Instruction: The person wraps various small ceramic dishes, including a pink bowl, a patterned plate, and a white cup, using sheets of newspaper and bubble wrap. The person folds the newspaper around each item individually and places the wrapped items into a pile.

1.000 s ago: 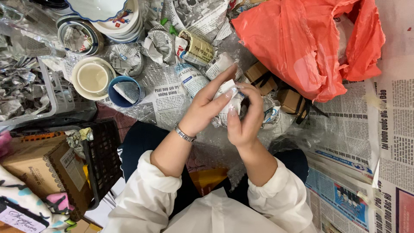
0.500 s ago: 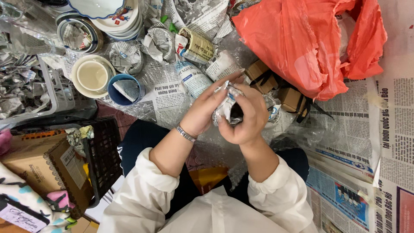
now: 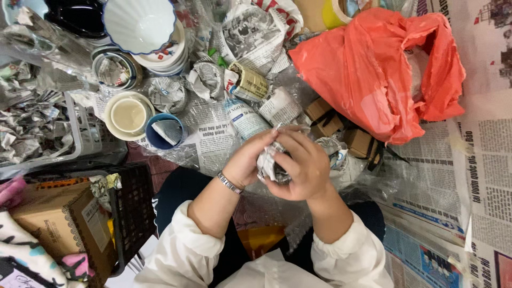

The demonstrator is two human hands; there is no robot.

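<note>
My right hand (image 3: 304, 168) curled tight over newspaper wad (image 3: 271, 166), left hand (image 3: 246, 160) cupped closed against its other side (wad mostly hidden), above my lap, just before floor clutter.

White rolled-up sleeves (image 3: 184, 250); a silver bracelet (image 3: 230, 183) on the left wrist.

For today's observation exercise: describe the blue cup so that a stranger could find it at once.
Start at the white fluted bowl on the stack of dishes, top left. Below it sits a cream cup; the blue cup touches its right side. It alone has a blue rim, with a scrap of newspaper tucked inside.
</note>
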